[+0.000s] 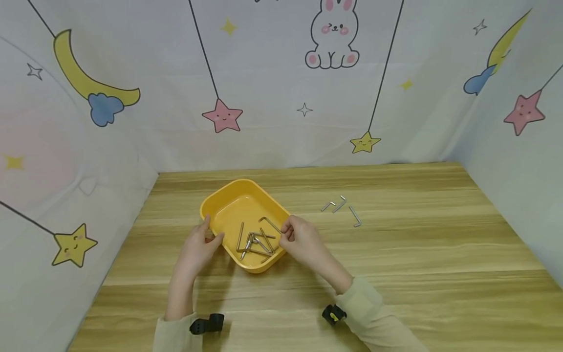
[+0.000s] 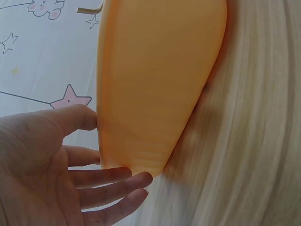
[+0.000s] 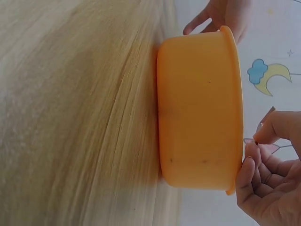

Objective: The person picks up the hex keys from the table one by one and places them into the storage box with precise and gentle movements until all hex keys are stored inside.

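A yellow plastic basin point(image 1: 228, 208) stands on the table with several L-shaped hex keys point(image 1: 252, 239) heaped at its near end. My left hand point(image 1: 198, 247) rests against the basin's left side, with fairly straight fingers touching its outer wall in the left wrist view. Over the right rim, my right hand point(image 1: 303, 239) pinches one hex key point(image 1: 271, 224) between thumb and fingertips. The bent end of that key points into the basin. In the right wrist view, the curled lower fingers point(image 3: 245, 174) lie by the rim.
Three smaller silver hex keys point(image 1: 355, 216) lie apart on the wooden table point(image 1: 418, 254), right of the basin. A printed cloth point(image 1: 272, 146) with stars and a rabbit hangs behind the table and along both sides. Each sleeve carries a black wrist mount point(image 1: 206, 324).
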`<act>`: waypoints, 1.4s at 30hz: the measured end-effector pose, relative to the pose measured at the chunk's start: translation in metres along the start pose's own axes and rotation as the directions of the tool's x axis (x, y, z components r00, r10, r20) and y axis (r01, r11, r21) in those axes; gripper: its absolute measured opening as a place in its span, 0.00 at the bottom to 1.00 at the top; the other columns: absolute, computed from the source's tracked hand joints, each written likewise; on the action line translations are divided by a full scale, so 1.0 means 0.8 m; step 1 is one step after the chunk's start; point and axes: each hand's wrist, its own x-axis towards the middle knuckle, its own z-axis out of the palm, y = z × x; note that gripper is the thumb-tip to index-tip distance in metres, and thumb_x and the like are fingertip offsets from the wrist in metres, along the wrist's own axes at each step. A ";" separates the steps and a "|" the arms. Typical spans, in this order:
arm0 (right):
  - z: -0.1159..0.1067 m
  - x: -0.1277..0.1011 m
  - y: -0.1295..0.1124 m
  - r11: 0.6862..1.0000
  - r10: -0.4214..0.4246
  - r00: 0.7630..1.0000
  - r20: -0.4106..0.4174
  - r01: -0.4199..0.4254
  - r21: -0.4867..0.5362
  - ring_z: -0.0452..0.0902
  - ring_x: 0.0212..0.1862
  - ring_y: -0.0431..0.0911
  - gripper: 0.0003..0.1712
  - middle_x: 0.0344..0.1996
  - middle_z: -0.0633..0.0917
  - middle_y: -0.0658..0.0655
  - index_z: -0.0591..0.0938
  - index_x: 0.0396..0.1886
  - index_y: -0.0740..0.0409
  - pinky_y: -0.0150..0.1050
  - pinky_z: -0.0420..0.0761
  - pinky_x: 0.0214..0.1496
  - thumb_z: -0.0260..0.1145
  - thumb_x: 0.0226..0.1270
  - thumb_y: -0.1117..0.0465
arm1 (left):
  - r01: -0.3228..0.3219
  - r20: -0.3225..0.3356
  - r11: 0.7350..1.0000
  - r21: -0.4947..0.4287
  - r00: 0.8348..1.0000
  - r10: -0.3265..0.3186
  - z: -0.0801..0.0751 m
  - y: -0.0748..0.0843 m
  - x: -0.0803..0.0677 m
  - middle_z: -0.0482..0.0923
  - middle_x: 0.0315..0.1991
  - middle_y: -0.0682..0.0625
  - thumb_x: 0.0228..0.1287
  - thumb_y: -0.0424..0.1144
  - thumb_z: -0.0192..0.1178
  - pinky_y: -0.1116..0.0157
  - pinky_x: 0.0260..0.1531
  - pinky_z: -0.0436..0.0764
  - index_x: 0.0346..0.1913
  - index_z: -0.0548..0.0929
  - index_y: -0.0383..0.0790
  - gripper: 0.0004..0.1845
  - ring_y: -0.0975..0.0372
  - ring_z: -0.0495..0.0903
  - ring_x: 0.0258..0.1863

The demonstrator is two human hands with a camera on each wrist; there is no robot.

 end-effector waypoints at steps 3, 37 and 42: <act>0.000 0.000 -0.002 1.000 -0.004 1.000 0.007 0.004 -0.021 0.72 0.29 0.38 0.04 0.26 0.79 0.49 0.77 0.29 0.56 0.27 0.75 0.30 0.63 0.54 0.68 | 0.001 -0.001 1.000 0.001 1.000 -0.001 0.000 0.000 0.000 0.55 0.72 0.31 0.71 0.51 0.50 0.47 0.55 0.75 0.76 0.46 0.34 0.41 0.45 0.75 0.56; 0.037 0.026 -0.010 0.963 -0.132 0.989 0.069 0.144 -0.228 0.67 0.27 0.39 0.03 0.25 0.76 0.50 0.77 0.28 0.58 0.28 0.68 0.26 0.64 0.55 0.68 | -0.006 -0.007 1.000 0.011 1.000 0.006 0.000 -0.002 0.001 0.56 0.72 0.31 0.71 0.49 0.51 0.47 0.57 0.74 0.76 0.46 0.34 0.40 0.45 0.75 0.57; 0.043 0.027 -0.008 0.935 -0.164 0.985 0.056 0.174 -0.310 0.68 0.25 0.40 0.06 0.23 0.76 0.51 0.76 0.25 0.58 0.30 0.68 0.25 0.65 0.53 0.69 | 0.001 -0.007 1.000 0.010 1.000 -0.001 0.000 -0.001 0.001 0.56 0.72 0.31 0.71 0.48 0.51 0.48 0.56 0.75 0.76 0.47 0.34 0.40 0.45 0.75 0.56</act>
